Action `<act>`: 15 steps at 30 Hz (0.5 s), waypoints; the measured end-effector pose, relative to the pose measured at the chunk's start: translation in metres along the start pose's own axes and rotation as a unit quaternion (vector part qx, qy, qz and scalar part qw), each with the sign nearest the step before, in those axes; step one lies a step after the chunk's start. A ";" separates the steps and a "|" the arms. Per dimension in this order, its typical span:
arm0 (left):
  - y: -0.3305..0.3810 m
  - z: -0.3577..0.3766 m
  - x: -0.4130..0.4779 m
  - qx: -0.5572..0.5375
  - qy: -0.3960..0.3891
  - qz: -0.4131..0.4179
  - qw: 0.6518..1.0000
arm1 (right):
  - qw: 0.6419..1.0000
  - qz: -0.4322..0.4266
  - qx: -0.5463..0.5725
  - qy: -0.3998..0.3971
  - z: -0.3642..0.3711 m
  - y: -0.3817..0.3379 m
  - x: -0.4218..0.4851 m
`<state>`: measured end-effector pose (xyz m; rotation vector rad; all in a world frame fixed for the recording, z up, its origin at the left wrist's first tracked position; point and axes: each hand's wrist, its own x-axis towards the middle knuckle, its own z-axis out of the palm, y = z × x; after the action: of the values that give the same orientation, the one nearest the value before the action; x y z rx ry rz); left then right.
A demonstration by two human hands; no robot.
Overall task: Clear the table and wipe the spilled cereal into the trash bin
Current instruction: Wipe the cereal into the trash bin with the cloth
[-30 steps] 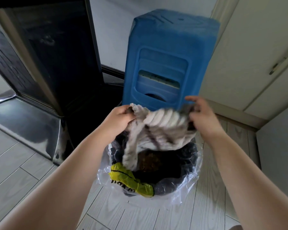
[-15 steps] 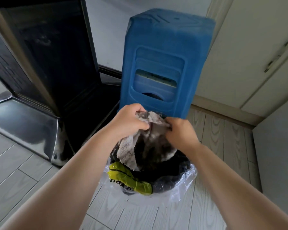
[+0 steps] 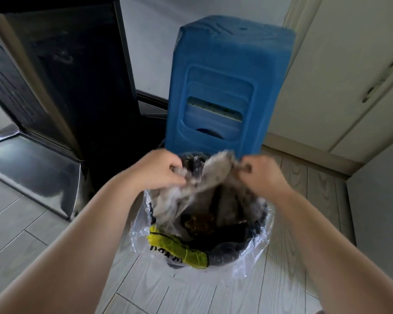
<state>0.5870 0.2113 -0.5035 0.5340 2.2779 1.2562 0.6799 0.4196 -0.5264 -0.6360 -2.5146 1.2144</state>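
A grey-white cleaning cloth (image 3: 210, 186), blurred by motion, hangs spread over the open trash bin (image 3: 254, 243) on the floor. My left hand (image 3: 159, 171) grips the cloth's left edge and my right hand (image 3: 260, 175) pinches its right edge, both just above the bin's far rim. The bin is dark, lined with a clear plastic bag (image 3: 243, 268). Inside it lie brown cereal-like scraps (image 3: 199, 223) and a yellow wrapper (image 3: 175, 247) at the near-left rim. The cloth hides part of the bin's inside.
A blue plastic stool (image 3: 227, 71) stands right behind the bin. A dark glossy appliance (image 3: 61, 71) with a shiny base fills the left. Cream cabinet doors (image 3: 340, 71) are at the right. Pale wood-look floor (image 3: 43, 227) surrounds the bin.
My hands, bunched together on the cloth half a second ago, have pulled apart, spreading the cloth open over the bin again. The camera has moved slightly closer.
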 end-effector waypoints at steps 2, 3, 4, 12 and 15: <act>0.002 0.009 -0.004 0.040 -0.038 0.059 0.997 | 0.999 0.012 -0.026 -0.026 0.003 -0.005 -0.002; 0.000 0.008 -0.002 0.072 0.003 0.113 0.991 | 0.999 -0.023 -0.019 -0.017 0.001 -0.003 0.000; 0.003 0.007 -0.003 0.053 0.039 0.110 0.992 | 1.000 -0.028 0.013 0.006 -0.003 0.001 0.003; 0.006 0.001 0.001 0.033 0.057 0.100 0.993 | 0.985 -0.115 -0.130 -0.025 -0.017 0.010 0.008; 0.007 0.001 0.002 -0.008 0.037 0.089 0.995 | 0.987 -0.131 -0.085 -0.023 -0.013 0.010 0.007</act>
<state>0.5867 0.2161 -0.4982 0.7104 2.3212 1.3990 0.6826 0.4375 -0.5262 -0.3035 -2.6570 0.9388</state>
